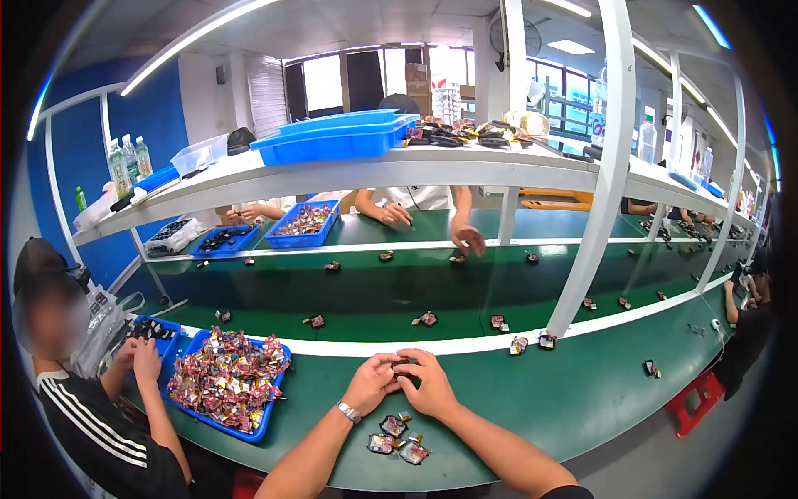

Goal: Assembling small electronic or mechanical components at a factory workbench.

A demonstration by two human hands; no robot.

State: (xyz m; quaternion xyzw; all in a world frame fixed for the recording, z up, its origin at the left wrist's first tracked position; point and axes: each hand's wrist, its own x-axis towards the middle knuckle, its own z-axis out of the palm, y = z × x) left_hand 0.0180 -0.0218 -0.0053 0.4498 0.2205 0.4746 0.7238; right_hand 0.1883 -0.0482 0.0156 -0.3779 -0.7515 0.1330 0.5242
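My left hand [371, 385], with a metal watch on its wrist, and my right hand [426, 382] meet over the green bench. The fingers of both are closed around a small dark part [402, 371], mostly hidden by them; its kind cannot be made out. Just below the hands, several small electronic assemblies [413, 452] with black casings and reddish and silver pieces lie on the bench [490, 416]. To the left of my hands stands a blue bin [264, 422] heaped with similar small assemblies [224, 374].
Beyond the bench edge runs a green conveyor belt [374, 287] carrying spaced-out assemblies. A white post [594, 191] rises at right, under a shelf [366, 173] with blue trays [332, 137]. A co-worker [100, 416] sits at left; others work across the belt and at far right.
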